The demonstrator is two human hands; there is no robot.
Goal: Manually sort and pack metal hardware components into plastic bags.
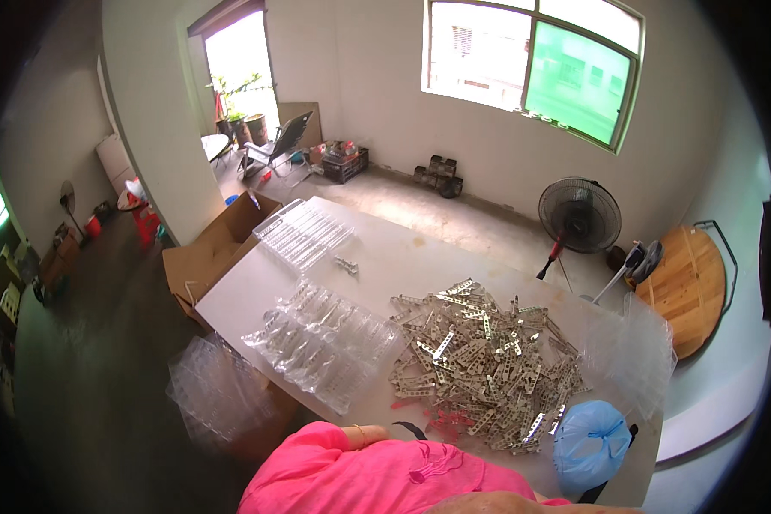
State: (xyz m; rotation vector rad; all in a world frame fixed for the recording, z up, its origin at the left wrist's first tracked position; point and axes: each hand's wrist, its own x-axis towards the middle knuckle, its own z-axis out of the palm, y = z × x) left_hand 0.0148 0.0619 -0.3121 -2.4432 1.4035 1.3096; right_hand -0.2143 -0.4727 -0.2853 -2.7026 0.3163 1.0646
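My left arm, in a pink sleeve, bends across my front at the table's near edge. A yellow band circles the wrist, and only a little of my left hand (374, 433) shows, its fingers hidden. Bare skin of my right arm (484, 503) crosses the bottom of the view; the right hand is out of sight. Beyond them lies a large heap of small flat metal strips with holes (488, 360). Left of the heap, clear plastic trays (325, 343) lie in crinkled film. A tied blue plastic bag (589, 445) sits at the near right.
Another clear tray (304, 231) and a few loose metal pieces (346, 265) lie on the far part of the white table (231, 300). Cardboard boxes (201, 257) and clear plastic sheets (218, 390) stand along its left side. A black fan (578, 214) stands beyond the table.
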